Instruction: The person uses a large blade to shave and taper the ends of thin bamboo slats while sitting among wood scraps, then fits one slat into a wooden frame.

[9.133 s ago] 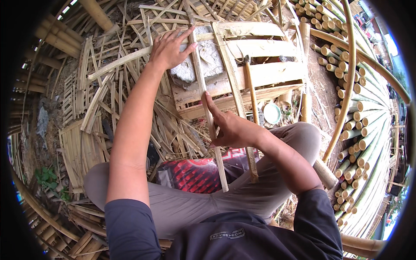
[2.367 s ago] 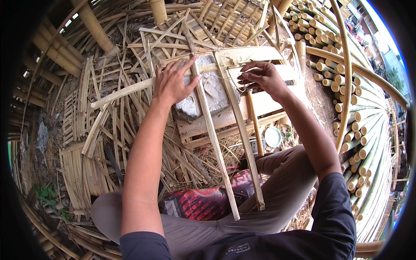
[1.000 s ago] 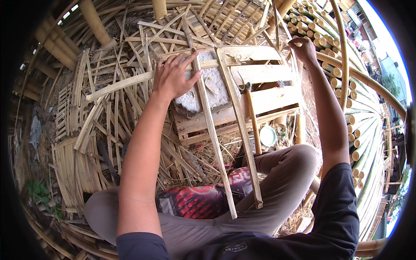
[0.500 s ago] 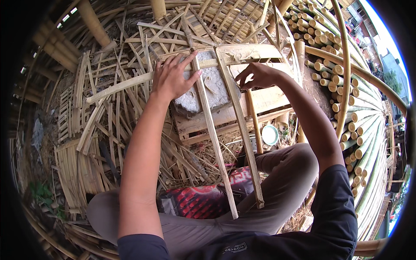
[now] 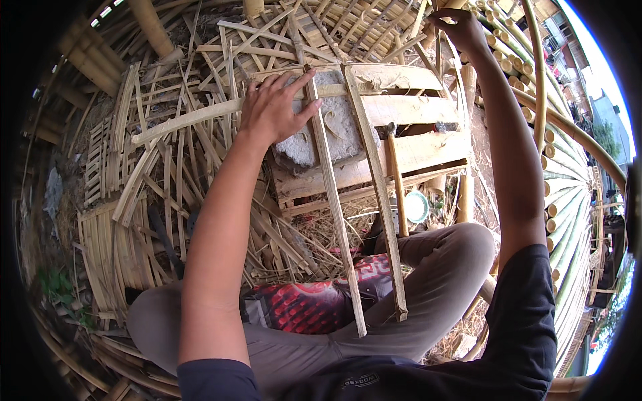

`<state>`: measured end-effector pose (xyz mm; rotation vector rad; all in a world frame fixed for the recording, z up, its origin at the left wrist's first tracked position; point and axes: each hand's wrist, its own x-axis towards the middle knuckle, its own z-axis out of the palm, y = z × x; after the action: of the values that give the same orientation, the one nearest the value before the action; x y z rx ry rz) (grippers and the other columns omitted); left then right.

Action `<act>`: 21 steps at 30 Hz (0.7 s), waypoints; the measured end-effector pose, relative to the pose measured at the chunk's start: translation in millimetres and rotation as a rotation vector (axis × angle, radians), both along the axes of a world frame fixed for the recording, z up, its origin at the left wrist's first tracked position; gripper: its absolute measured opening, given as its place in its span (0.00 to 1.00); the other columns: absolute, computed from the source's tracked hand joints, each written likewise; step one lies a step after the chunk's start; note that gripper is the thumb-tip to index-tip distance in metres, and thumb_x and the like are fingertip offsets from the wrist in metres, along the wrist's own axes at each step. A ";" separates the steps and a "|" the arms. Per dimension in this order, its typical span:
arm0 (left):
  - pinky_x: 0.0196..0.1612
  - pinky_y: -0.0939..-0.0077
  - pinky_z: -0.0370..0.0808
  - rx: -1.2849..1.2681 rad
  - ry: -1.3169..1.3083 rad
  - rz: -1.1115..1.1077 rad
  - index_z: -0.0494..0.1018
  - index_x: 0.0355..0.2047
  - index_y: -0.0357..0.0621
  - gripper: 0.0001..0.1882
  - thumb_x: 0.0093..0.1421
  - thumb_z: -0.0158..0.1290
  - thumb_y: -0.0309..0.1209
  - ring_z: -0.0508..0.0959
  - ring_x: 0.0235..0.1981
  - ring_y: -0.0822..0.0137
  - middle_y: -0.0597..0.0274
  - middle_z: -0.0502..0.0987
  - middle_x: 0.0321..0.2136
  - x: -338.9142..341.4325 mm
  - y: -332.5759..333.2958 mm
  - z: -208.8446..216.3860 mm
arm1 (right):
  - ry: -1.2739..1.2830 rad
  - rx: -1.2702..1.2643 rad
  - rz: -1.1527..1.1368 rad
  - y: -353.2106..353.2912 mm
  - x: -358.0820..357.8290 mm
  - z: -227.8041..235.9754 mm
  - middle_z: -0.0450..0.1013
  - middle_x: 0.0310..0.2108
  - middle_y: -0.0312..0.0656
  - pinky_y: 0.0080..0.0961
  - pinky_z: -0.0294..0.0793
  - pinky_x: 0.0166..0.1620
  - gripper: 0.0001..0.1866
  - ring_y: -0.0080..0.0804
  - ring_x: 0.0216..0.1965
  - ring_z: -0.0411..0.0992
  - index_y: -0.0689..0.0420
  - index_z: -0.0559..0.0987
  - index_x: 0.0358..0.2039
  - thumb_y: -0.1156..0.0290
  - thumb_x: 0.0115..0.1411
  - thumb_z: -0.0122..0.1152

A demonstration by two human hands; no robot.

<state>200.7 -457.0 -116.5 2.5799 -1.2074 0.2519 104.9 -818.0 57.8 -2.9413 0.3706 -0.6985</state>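
Observation:
My left hand (image 5: 277,110) lies with spread fingers over a horizontal bamboo strip (image 5: 187,120), its index finger and thumb touching the first of two long upright strips (image 5: 331,190). A second upright strip (image 5: 376,180) runs beside it, and both reach down over my lap. Beneath the crossing is a rough grey stone block (image 5: 294,148), set on a low slatted wooden bench (image 5: 414,107). At the far right my raised right hand (image 5: 463,32) has curled, pinching fingers; what they hold, if anything, I cannot make out. A wooden-handled tool (image 5: 397,180) leans against the bench.
Split bamboo pieces (image 5: 167,180) litter the ground on the left. Cut bamboo poles (image 5: 562,180) are stacked on the right, with a curved pole (image 5: 575,130) in front. A pale green bowl (image 5: 416,207) stands by my knee. Red and black printed material (image 5: 311,307) lies beneath my legs.
My right hand has moved from beside the second upright strip up and away to the far right. The left hand stays on the strips. The view has shifted slightly.

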 end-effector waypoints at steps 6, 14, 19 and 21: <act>0.71 0.42 0.54 -0.007 -0.017 -0.009 0.56 0.71 0.78 0.41 0.61 0.35 0.73 0.63 0.69 0.48 0.50 0.65 0.67 3.4 2.7 -2.6 | 0.477 0.712 0.496 103.0 -18.5 -30.9 0.82 0.36 0.37 0.26 0.77 0.47 0.12 0.25 0.40 0.77 0.62 0.84 0.41 0.68 0.62 0.69; 0.71 0.39 0.53 0.005 0.029 0.001 0.54 0.72 0.79 0.42 0.61 0.31 0.75 0.62 0.70 0.49 0.52 0.61 0.69 -0.6 -5.1 0.0 | 0.811 0.393 0.551 171.8 -40.9 -89.3 0.82 0.37 0.39 0.32 0.77 0.49 0.09 0.33 0.40 0.78 0.56 0.86 0.36 0.65 0.58 0.71; 0.71 0.40 0.52 0.027 0.013 0.007 0.53 0.72 0.79 0.41 0.61 0.29 0.75 0.61 0.70 0.49 0.52 0.61 0.70 -0.6 -2.6 0.5 | 0.829 0.352 0.543 183.5 -31.5 -87.4 0.82 0.35 0.38 0.32 0.77 0.47 0.10 0.35 0.41 0.79 0.55 0.87 0.36 0.65 0.57 0.71; 0.72 0.41 0.52 0.021 0.012 0.005 0.53 0.72 0.79 0.41 0.61 0.29 0.75 0.61 0.70 0.50 0.52 0.61 0.70 -0.6 -2.4 -0.1 | 0.865 0.306 0.552 189.4 -31.4 -82.1 0.82 0.34 0.39 0.33 0.77 0.46 0.10 0.35 0.40 0.79 0.54 0.87 0.36 0.64 0.57 0.70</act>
<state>200.1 -459.3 -116.6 2.5986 -1.2060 0.2252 73.4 -628.6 -24.3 -2.6644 -0.2692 0.6483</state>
